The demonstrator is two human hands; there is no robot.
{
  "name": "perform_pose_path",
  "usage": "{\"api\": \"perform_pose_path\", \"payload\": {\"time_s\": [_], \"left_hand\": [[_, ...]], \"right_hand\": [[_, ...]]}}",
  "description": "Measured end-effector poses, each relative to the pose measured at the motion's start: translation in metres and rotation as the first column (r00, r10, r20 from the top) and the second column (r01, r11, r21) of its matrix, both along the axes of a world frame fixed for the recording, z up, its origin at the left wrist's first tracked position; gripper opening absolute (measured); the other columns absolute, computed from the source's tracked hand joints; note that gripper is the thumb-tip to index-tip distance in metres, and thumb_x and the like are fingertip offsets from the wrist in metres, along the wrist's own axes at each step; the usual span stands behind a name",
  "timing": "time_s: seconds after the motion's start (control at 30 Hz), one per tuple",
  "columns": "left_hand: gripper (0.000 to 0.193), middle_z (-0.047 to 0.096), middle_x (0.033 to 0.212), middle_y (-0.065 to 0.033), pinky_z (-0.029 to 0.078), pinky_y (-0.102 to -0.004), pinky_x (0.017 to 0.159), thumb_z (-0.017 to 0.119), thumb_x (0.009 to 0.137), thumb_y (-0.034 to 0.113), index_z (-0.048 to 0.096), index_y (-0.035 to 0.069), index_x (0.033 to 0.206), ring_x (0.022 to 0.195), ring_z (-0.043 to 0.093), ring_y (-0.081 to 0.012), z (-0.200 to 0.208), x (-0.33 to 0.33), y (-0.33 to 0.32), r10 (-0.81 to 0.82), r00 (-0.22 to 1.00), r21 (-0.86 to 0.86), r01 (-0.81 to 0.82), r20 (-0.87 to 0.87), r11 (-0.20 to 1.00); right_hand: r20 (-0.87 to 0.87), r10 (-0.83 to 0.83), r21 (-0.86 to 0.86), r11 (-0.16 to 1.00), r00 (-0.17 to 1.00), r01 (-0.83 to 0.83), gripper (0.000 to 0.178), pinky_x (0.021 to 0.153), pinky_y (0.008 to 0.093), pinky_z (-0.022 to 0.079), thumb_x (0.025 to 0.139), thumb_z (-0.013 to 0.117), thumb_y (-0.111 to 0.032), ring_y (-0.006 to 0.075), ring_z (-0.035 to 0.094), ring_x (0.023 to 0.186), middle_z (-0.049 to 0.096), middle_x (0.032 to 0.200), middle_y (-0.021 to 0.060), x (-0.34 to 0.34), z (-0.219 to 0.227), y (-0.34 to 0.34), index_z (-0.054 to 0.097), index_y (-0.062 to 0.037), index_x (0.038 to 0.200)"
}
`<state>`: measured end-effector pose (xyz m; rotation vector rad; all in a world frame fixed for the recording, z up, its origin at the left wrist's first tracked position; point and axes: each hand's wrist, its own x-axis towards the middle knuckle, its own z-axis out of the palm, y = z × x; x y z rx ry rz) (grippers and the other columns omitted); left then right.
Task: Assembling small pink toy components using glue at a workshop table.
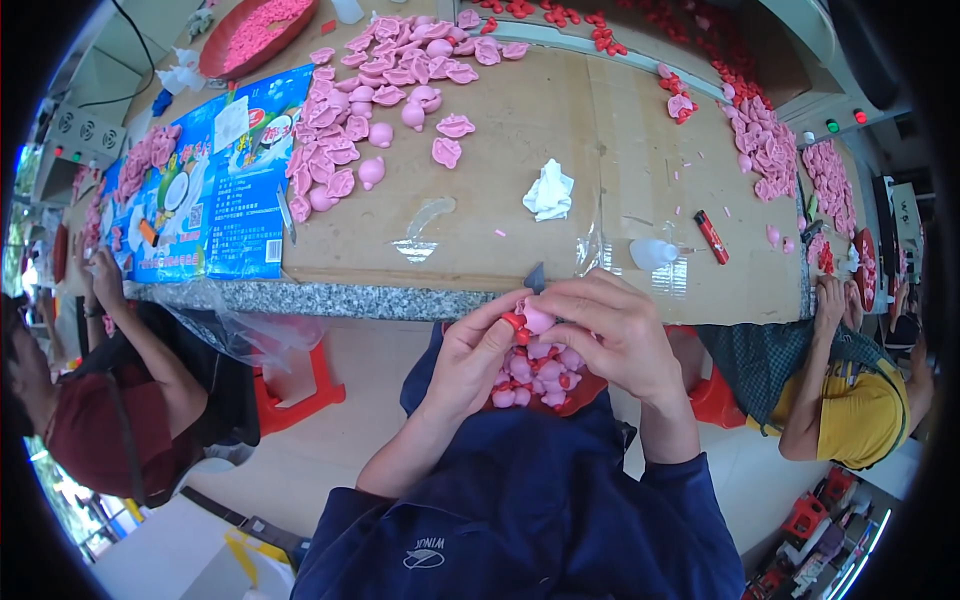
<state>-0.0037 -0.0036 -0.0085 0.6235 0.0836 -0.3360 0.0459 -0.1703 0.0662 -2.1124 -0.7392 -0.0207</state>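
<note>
In front of the table edge, my left hand [478, 350] is closed on a small pink and red plastic piece [537, 318]. The red part [515, 321] shows beside my left fingers. My right hand [612, 330] pinches the pink part of the same piece from the other side. Just above my fingertips a dark grey pointed thing [535, 277] sticks up; I cannot tell what it is or whether a hand holds it. Below my hands, on my lap, a red tray [580, 397] holds many pink and red pieces [540, 372], partly hidden by the hands.
Loose pink shells [400, 70] are heaped at the far left, beside a blue printed cardboard sheet [245, 205]. A crumpled white tissue [549, 190], a white bottle [652, 253] and a red marker [711, 237] lie on the table [400, 240]. Other people [850, 410] work at both sides.
</note>
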Motion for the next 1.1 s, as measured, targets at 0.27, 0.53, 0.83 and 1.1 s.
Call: {"api": "perform_pose_path", "payload": {"time_s": [0.27,0.53,0.83,1.1], "left_hand": [[0.035,0.053,0.118,-0.013,0.039,-0.0299,0.095,0.047,0.092,0.006,0.044,-0.003,0.125,0.109,0.051,-0.0164,0.0,-0.002,-0.013,-0.037,0.999,-0.015,0.037,-0.011,0.999],[0.046,0.059,0.106,-0.0117,0.05,-0.0268,0.081,0.06,0.078,-0.009,0.048,-0.002,0.122,0.095,0.059,-0.0168,-0.014,-0.002,-0.02,0.01,0.982,0.248,-0.058,0.19,0.967],[0.024,0.064,0.093,-0.0136,0.049,-0.0301,0.076,0.068,0.067,-0.008,0.069,0.0,0.09,0.085,0.061,-0.0208,-0.018,0.009,-0.024,-0.004,0.805,0.491,-0.357,0.593,0.794],[0.02,0.065,0.092,-0.0142,0.048,-0.0336,0.076,0.068,0.071,-0.003,0.069,0.002,0.09,0.086,0.06,-0.0241,-0.037,-0.002,-0.036,0.148,0.931,0.13,-0.201,0.332,0.971]], "right_hand": [[0.038,-0.012,-0.007,1.0,0.999,0.013,0.035,0.065,0.0324,0.048,0.063,0.069,-0.005,0.0239,0.057,0.073,0.06,0.089,0.0084,-0.011,-0.007,-0.014,0.065,-0.0045,0.098],[0.14,-0.087,0.023,0.996,0.986,0.085,0.042,0.066,0.0331,0.047,0.065,0.062,0.005,0.0247,0.056,0.076,0.057,0.09,0.0095,-0.023,-0.028,-0.023,0.062,-0.0022,0.107],[-0.039,-0.082,0.218,0.972,0.996,0.088,0.043,0.065,0.0307,0.046,0.062,0.062,0.007,0.0223,0.056,0.074,0.059,0.084,0.0098,-0.034,-0.042,-0.032,0.063,0.0002,0.105],[0.024,-0.206,0.415,0.892,0.978,0.177,0.043,0.059,0.0276,0.045,0.055,0.078,-0.008,0.0187,0.056,0.066,0.061,0.077,0.0072,-0.044,-0.05,-0.02,0.067,-0.0001,0.097]]}}
